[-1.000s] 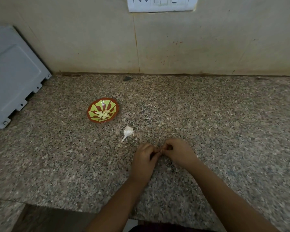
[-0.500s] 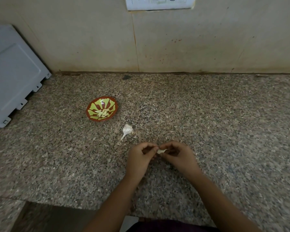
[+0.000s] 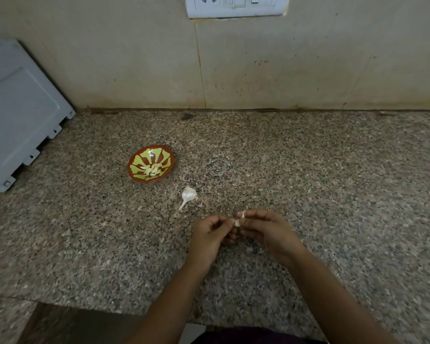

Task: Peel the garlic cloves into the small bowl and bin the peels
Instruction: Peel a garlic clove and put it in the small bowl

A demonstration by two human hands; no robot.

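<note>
Left hand point(image 3: 210, 235): fingers curled, thumb and forefinger tips pinching one end of the small white garlic clove point(image 3: 238, 222).
Right hand point(image 3: 267, 232): fingers curled, pinching the clove's other end.
Clove position: between both hands, above the speckled granite countertop point(image 3: 320, 175).
Small red-and-green patterned bowl point(image 3: 144, 155): left of and beyond the hands, containing peeled cloves point(image 3: 152, 169).
White stalked garlic bulb point(image 3: 189, 194): on the countertop between bowl and hands.

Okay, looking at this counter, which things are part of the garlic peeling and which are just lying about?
In the job: garlic clove pinched between left hand and right hand; small bowl with peeled cloves; garlic bulb on the counter.
Lying about: grey appliance at left; wall switch plate; dark speck by the wall.
</note>
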